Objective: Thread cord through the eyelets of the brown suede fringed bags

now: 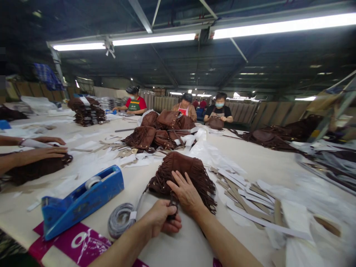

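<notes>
Factory hall, strip lights (283, 26) on overhead, long pale worktable (250, 157) full of clutter. Head view: brown fringed bag (180, 163) lies near centre on the table. Right hand (187, 191) open, fingers spread, flat on the bag's near side, gripping nothing. Left hand (167, 217) curled, thumb and fingers pinching a dark strap piece (172, 207) just on the bag's near side. Blue tape dispenser (83, 200) near left, partly over a purple printed sheet (80, 246); grey coil (113, 222) between dispenser and left forearm. Paper strips (247, 198) crowd the right side, white plastic wrap (300, 193) beyond. Heap of brown bags (167, 124) blocks the table on the far side; tied brown stack (87, 111) far left. Co-worker's hands (44, 150) at left rest on another dark fringed item (33, 170). Three co-workers (136, 104) at the far edge.
</notes>
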The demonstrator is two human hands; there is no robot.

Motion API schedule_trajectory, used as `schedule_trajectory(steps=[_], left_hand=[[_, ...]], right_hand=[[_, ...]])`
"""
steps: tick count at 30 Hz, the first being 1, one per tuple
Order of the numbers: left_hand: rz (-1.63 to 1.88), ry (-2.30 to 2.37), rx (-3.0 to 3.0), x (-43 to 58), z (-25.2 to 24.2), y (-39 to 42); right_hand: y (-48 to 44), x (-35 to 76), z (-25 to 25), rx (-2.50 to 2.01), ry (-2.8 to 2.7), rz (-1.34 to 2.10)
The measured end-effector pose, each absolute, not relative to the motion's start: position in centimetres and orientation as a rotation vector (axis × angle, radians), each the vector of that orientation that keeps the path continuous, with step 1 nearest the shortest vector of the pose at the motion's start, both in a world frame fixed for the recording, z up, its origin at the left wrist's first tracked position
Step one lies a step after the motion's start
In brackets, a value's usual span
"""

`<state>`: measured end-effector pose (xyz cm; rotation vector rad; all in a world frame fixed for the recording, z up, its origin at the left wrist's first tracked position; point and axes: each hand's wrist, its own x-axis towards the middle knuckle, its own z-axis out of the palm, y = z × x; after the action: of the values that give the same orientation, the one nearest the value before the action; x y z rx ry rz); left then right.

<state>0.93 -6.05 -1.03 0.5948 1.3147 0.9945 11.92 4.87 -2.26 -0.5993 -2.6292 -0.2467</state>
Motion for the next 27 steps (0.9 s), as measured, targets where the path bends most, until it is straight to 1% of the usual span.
schedule_trajectory(steps=[6,12,21,24,27], left_hand=[[0.907,1.205,0.565,-0.1,-0.7,-5.1],[0.966,1.179,0.609,0.3,-1.3,-5.5],[0.853,1.151,0.525,-2.2,-0.5,-4.9],[0.805,1.168,0.499,-2.2,-0.9,-4.8],[0.809,1.177,0.515,-1.8,-1.2,-4.8]], right_hand=[[5.3,12.1,-2.3,-0.6,-2.686,-0.228],[5.3,11.6,-2.4,-0.733,-2.692,-0.184],[6.6,12.1,-1.3,-0.723,-2.879,0.063],[4.2,12.5,0.5,-0.769,-2.838,0.073],[-1.9,12.9,4.0,-0.715,-2.736,0.096]])
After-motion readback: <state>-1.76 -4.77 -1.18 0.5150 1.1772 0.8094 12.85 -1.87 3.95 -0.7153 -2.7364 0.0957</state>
